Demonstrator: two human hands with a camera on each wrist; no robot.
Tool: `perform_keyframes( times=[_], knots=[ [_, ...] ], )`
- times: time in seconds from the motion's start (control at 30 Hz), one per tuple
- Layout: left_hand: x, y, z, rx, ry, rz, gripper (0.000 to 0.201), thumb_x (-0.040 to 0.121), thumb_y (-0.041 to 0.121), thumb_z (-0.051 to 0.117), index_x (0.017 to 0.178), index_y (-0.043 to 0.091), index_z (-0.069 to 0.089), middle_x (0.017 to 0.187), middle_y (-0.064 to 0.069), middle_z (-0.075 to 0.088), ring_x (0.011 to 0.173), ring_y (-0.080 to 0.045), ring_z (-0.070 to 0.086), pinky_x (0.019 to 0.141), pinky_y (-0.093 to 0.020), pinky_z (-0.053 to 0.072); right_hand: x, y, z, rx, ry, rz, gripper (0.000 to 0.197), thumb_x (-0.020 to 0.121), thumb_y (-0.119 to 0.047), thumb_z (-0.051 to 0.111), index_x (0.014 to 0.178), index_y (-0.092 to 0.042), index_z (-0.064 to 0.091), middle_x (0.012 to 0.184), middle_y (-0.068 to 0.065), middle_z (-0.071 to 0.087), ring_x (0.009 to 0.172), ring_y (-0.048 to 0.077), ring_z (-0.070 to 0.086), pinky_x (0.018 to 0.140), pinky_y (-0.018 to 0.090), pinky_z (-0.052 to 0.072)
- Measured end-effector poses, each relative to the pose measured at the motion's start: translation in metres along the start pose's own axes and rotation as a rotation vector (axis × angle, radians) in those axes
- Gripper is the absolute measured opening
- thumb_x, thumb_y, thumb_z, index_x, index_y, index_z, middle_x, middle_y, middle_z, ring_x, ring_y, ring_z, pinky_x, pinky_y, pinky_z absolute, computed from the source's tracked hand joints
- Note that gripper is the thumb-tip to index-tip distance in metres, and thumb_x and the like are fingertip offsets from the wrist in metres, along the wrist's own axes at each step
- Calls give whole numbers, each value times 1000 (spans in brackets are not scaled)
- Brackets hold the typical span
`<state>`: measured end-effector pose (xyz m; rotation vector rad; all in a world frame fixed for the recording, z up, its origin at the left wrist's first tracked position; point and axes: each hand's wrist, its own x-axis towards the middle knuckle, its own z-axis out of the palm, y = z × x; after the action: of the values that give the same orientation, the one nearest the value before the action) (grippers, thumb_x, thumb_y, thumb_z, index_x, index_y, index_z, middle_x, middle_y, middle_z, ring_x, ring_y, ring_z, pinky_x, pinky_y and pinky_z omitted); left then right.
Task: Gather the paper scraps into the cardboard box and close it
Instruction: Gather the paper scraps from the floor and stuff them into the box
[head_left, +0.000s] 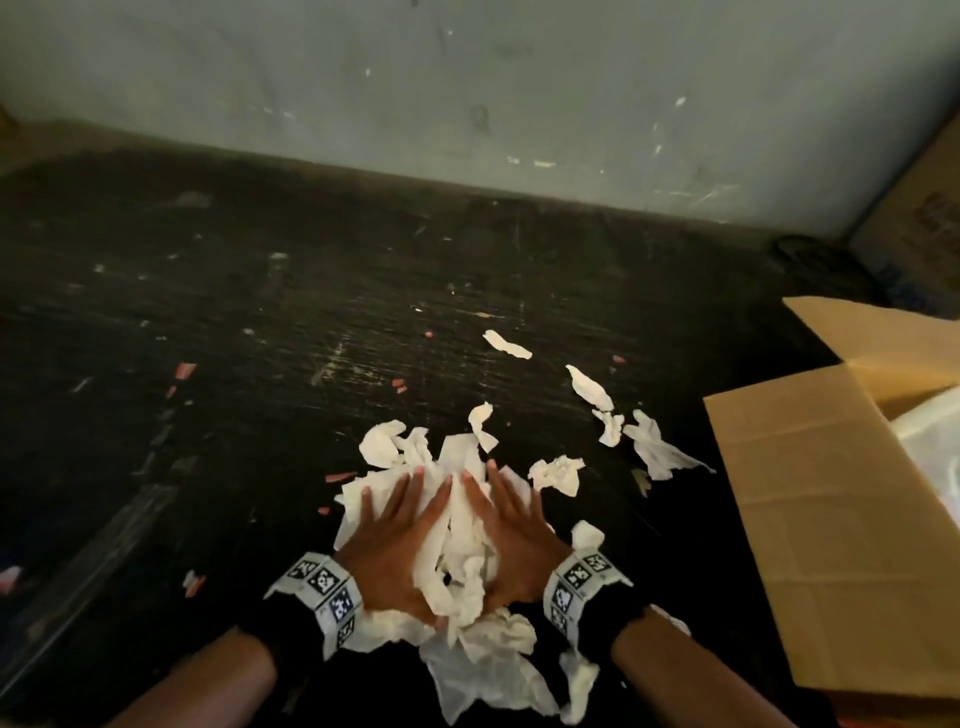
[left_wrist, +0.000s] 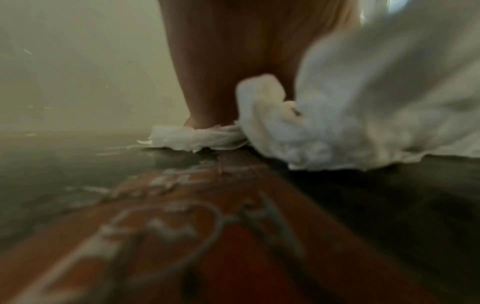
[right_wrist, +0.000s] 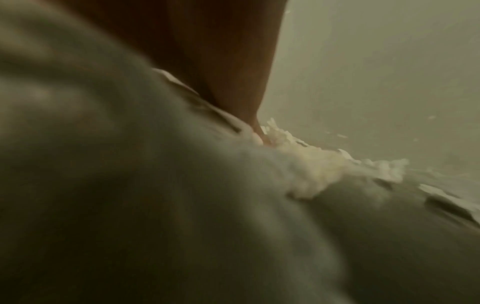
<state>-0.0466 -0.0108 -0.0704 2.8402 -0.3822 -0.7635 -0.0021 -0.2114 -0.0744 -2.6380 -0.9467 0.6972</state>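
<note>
A heap of crumpled white paper scraps lies on the dark floor in front of me. My left hand presses flat on its left side with straight fingers. My right hand presses flat on its right side, fingers straight and angled inward. More loose scraps lie scattered to the right and beyond the heap. The open cardboard box stands at the right with its flaps raised. In the left wrist view my fingers rest on white paper. The right wrist view is mostly filled by blurred paper.
A pale wall closes off the floor at the back. Small red and white bits dot the floor on the left. Another cardboard box stands in the far right corner. Something white shows inside the open box.
</note>
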Motion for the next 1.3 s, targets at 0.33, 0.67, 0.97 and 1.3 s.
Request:
perform_keyframes(
  times=[0.33,0.67,0.97,1.3],
  knots=[
    [-7,10,9,-201,202,155,119,83,35,66,115,55,-47,143,-3,-44,139,-13,24,107,-28,36,-7,-12,9,173,101,-124,104,86,-40,64,148,-16,-17,157,1,-19,144,12,-11,117,26,-2],
    [-22,23,-6,-314,315,109,89,86,43,57,140,42,-15,149,-3,-33,116,-15,55,95,-28,48,-23,-44,11,273,192,-73,102,89,-16,62,143,-27,-24,155,3,-27,145,21,15,115,25,22],
    [-42,62,-92,-234,569,142,98,87,29,63,137,52,-18,146,6,-43,99,-17,63,84,-35,54,-81,-23,-73,220,519,-89,125,81,-7,70,130,-49,-37,155,-6,-28,137,-2,10,102,9,29],
    [-39,220,-233,-147,831,450,89,85,22,68,145,43,7,156,1,-23,120,-23,53,100,-42,41,-227,48,-237,136,877,-147,104,79,-51,62,145,-37,-18,148,16,37,140,28,31,118,37,20]
  ],
)
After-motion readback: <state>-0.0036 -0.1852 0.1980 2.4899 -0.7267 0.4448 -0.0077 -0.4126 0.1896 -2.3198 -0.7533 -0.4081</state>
